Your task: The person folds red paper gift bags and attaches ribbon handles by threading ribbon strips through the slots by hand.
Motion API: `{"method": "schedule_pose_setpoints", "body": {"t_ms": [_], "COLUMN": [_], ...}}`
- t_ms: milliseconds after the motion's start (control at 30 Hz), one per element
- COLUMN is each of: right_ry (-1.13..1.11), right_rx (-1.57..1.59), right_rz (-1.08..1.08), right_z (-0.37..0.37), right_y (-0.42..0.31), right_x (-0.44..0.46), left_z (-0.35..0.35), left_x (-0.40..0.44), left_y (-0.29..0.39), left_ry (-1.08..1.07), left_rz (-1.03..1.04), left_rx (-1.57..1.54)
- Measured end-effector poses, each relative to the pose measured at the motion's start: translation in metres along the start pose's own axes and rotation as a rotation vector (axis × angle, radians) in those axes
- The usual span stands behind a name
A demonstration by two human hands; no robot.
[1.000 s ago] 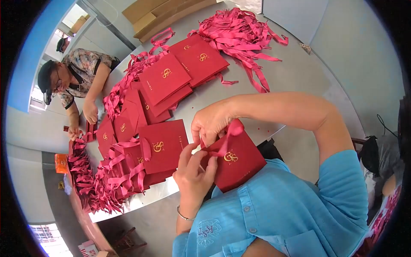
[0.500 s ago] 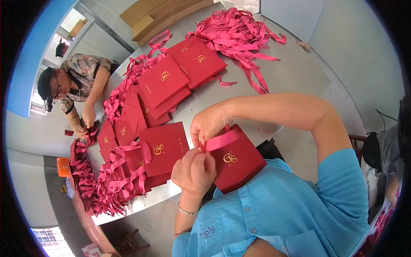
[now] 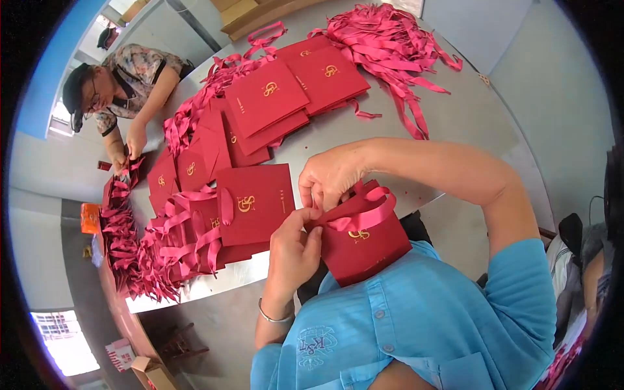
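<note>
A red paper gift bag point(image 3: 370, 250) with a gold logo is held upright, slightly tilted, against my blue shirt. My left hand point(image 3: 294, 247) pinches the left end of its top edge, thumb in front, beside the pink ribbon handle point(image 3: 370, 214). That ribbon loops over the front of the bag. My right hand point(image 3: 331, 179) has its fingers bent down at the bag's mouth, near the ribbon's end; the fingertips are partly hidden, so what they grip is unclear. Left of my hands, another red gift bag point(image 3: 266, 205) with a ribbon lies on top of others.
Flat red bags point(image 3: 270, 97) are stacked mid-table. A heap of pink ribbons point(image 3: 390, 39) lies at the back, and finished-looking bags with ribbons point(image 3: 149, 260) crowd the left edge. A co-worker point(image 3: 140, 84) handles a bag across the grey table point(image 3: 455, 123). A cardboard box point(image 3: 260, 16) stands behind.
The held bag's ribbon has gone from lying nearly flat to a raised, open loop. My left hand has shifted to the bag's edge, and my right fingers have moved to its mouth. The view has shifted slightly.
</note>
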State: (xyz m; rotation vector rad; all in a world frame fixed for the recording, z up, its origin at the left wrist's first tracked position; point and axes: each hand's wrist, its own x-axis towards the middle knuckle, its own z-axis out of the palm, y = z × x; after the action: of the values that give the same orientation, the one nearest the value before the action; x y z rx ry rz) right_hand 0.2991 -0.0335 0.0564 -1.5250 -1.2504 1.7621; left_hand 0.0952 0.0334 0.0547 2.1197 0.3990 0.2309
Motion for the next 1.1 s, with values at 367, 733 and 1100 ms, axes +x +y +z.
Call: {"method": "schedule_pose_setpoints", "body": {"t_ms": [367,733,1100], "right_ry": [0.295,1.137,1.017], "right_rx": [-0.138,-0.496,-0.240], "right_rz": [-0.097,-0.373,-0.065], "right_z": [-0.003,-0.015,0.037], "right_y": [0.000,0.017,0.039], "right_x": [-0.003,0.009,-0.094], "left_z": [-0.002,-0.004,0.012], "left_x": [0.001,0.003,0.000], "left_y": [-0.007,-0.005,-0.035], "left_ry": [-0.107,-0.131,0.013], "left_rz": [-0.081,-0.115,-0.108], "left_rx": [-0.473,-0.476,-0.312]}}
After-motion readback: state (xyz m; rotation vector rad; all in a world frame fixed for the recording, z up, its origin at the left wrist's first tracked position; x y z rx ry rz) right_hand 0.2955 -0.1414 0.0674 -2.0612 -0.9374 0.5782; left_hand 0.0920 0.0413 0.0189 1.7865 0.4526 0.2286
